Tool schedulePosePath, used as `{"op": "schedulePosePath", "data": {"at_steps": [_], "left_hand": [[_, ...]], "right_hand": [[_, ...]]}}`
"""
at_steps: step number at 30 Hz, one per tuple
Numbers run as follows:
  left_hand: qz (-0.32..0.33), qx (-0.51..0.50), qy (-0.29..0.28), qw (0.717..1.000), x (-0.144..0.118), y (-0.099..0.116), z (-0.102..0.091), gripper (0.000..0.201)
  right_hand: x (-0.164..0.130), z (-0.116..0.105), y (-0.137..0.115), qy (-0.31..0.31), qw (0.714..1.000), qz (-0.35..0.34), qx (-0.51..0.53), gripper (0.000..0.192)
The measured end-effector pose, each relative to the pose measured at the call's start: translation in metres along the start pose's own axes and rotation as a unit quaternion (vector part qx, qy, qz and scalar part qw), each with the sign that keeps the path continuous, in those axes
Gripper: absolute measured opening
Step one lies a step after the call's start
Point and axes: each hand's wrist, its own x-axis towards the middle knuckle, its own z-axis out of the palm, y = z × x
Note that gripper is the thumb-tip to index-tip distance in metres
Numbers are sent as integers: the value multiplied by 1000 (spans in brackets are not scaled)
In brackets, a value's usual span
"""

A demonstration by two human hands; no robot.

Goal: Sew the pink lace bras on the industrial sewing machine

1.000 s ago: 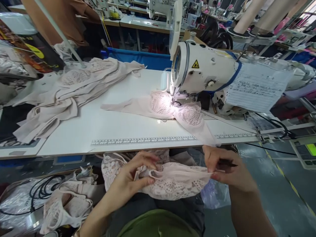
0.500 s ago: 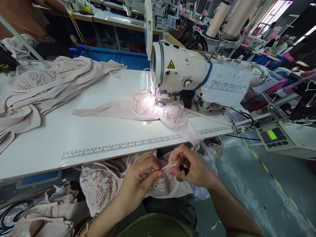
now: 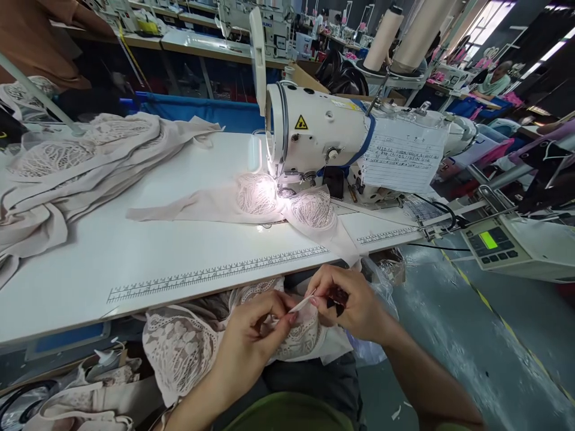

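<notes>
Over the lap, my left hand (image 3: 260,323) and my right hand (image 3: 348,299) pinch the edge of a pale pink lace bra (image 3: 303,335) between thumbs and fingertips, the edge pulled straight between them. A small dark tool with pointed tips, which looks like thread snips (image 3: 336,302), is tucked in my right palm; its handle is mostly hidden. Above my hands, a second lace bra (image 3: 314,209) lies on the white table (image 3: 179,251), its middle under the needle area of a lit sewing machine (image 3: 318,129).
A pile of bras (image 3: 112,155) covers the table's left side. More lace pieces (image 3: 179,353) hang below the front edge. At right are a control box (image 3: 498,245) and a written sheet (image 3: 399,155) on the machine. Thread cones (image 3: 381,39) stand behind; a person's arm (image 3: 90,21) shows at upper left.
The bra's edge is now stretched straighter between my fingertips. My right hand still carries the dark tool. The whole view has shifted slightly, with the machine now a little further left.
</notes>
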Motion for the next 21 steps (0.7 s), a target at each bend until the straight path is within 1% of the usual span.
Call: {"op": "schedulePosePath", "data": {"at_steps": [3,5,7,9,11,13,14,15,17,19,21], "left_hand": [[-10,1,16,1000,1,1,2,26],[-39,-13,13,999,4,3,2,22],[-79,-30,-5,996,7,5,2,10],[-111,-22,-40,993,11,7,3,13],[-125,7,-56,991,13,7,4,18],[-129,31,-40,990,14,6,5,23],[-134,33,-25,990,15,5,5,25],[-142,29,-12,989,16,3,6,26],[-160,6,-1,987,17,2,6,27],[-171,-27,8,985,18,1,6,26],[-166,-55,20,984,20,2,5,23]], "right_hand": [[0,1,-2,-1,1000,13,14,14],[-1,2,-5,1,999,42,20,14],[-2,4,-7,4,998,69,11,14],[-3,6,-10,0,997,81,-5,14],[-3,7,-11,-5,997,78,-18,14],[-2,8,-10,10,997,65,-34,11],[-2,7,-8,30,997,56,-38,9],[-3,6,-6,56,997,48,-36,10],[-4,3,0,94,995,45,-6,24],[-7,1,4,101,993,53,25,36],[-10,1,6,83,994,67,10,38]]}}
